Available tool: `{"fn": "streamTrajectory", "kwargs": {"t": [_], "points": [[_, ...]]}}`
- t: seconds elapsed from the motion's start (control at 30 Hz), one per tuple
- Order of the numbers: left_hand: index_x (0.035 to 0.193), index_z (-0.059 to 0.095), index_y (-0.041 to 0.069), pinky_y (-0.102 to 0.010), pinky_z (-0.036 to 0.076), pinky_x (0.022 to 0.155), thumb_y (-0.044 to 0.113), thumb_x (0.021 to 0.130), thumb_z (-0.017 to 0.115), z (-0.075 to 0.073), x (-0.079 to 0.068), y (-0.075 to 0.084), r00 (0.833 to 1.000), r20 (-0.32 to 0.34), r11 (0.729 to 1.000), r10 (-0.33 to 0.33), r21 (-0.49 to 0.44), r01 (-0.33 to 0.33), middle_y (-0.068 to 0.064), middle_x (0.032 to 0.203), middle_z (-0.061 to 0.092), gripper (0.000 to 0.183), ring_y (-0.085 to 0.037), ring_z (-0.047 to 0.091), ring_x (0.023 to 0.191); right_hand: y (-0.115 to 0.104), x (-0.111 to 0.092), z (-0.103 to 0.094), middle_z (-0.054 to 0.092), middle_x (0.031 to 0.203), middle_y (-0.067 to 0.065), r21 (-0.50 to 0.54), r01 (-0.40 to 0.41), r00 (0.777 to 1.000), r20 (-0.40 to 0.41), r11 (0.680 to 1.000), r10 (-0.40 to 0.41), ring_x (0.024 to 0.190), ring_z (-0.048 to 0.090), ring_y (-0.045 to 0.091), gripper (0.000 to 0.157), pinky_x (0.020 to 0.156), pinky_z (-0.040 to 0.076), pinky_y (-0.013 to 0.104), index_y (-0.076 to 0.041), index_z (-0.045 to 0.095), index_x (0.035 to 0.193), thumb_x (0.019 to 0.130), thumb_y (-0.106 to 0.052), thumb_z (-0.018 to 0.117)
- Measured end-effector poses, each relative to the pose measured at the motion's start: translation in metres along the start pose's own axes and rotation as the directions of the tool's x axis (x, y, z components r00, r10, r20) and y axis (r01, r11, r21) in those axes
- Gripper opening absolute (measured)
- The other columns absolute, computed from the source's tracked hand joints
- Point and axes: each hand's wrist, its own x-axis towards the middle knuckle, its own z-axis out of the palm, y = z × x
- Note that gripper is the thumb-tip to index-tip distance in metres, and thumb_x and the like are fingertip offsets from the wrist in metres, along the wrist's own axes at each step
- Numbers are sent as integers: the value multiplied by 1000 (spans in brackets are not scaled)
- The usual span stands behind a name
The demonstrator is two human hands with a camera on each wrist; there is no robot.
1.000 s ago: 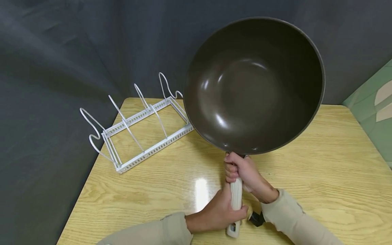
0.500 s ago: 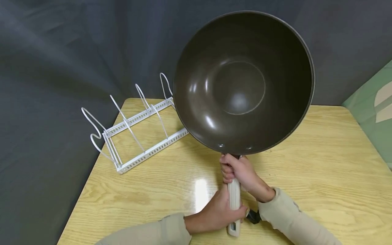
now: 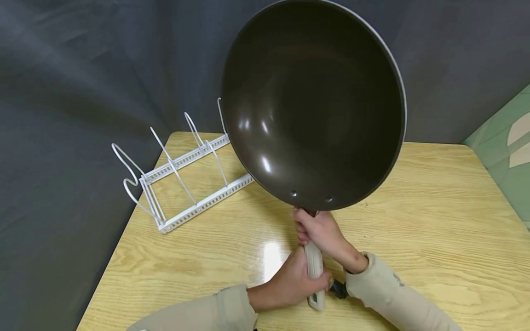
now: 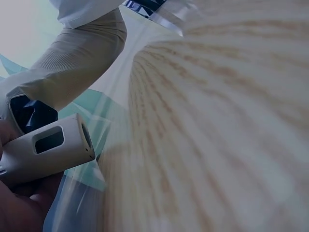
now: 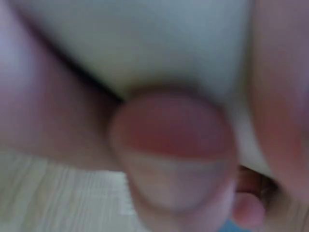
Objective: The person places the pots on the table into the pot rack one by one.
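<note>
A large dark brown wok (image 3: 314, 105) is held up over the table, its inside facing the head camera. Its pale beige handle (image 3: 313, 262) points down toward the front edge. Close under the rim, my right hand (image 3: 325, 232) grips the top of the handle. Lower down, my left hand (image 3: 296, 280) wraps round the same handle near its end. The left wrist view shows the handle's end (image 4: 53, 147) with its hanging slot, sticking out past the fingers. In the blurred right wrist view, a fingertip (image 5: 174, 150) presses close against the pale handle.
To the left on the wooden table (image 3: 447, 220) stands a white wire rack (image 3: 198, 209) with upright dividers; the wok overlaps its right end in the head view. A dark grey curtain (image 3: 83, 92) hangs behind. At right is a green patterned surface (image 3: 509, 138).
Both hands have moved the wok left and up in the head view, and its bowl has tilted. It now covers more of the rack's right end. Both hands keep hold of the handle.
</note>
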Motion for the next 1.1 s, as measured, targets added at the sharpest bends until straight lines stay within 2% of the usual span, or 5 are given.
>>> {"fn": "streamTrajectory", "kwargs": {"t": [0.27, 0.63, 0.8, 0.97, 1.1], "points": [[117, 50, 8, -28, 59, 76, 9, 95, 62, -4, -3, 0, 999, -7, 998, 51, -48, -51, 3, 86, 69, 25, -1, 66, 75, -2, 1, 9, 46, 58, 4, -187, 105, 994, -15, 977, -110, 47, 45, 14, 21, 45, 43, 27, -1, 54, 83, 100, -12, 58], [114, 52, 1, -32, 59, 76, 3, 98, 59, -19, -11, -4, 996, 67, 984, 56, -173, -44, -22, 85, 65, 18, -7, 68, 76, 1, 5, 27, 46, 57, -2, -256, 260, 966, 74, 931, -249, 46, 44, 11, 11, 44, 38, 24, -3, 50, 89, 99, 0, 52], [111, 53, -5, -32, 59, 75, -2, 96, 57, -24, -16, -4, 993, 65, 973, 99, -216, -82, -25, 80, 64, 16, -13, 69, 74, -1, 6, 32, 46, 59, -1, -252, 268, 961, 143, 930, -238, 48, 43, 11, 10, 45, 38, 25, -4, 51, 92, 99, 3, 48], [109, 51, -9, -33, 59, 72, -6, 93, 56, -29, -20, -3, 988, 49, 956, 146, -265, -128, -29, 76, 61, 16, -30, 69, 68, -4, 8, 38, 46, 58, -5, -322, 274, 960, 154, 906, -235, 48, 42, 10, 10, 44, 36, 25, -4, 57, 94, 97, 2, 50], [112, 47, -8, -33, 59, 69, -9, 92, 55, -34, -25, -4, 984, 43, 943, 170, -299, -150, -29, 77, 58, 21, -25, 68, 66, -4, 10, 44, 42, 59, -7, -366, 319, 945, 198, 874, -261, 48, 38, 8, 13, 43, 35, 25, -7, 55, 87, 98, -1, 50]]}}
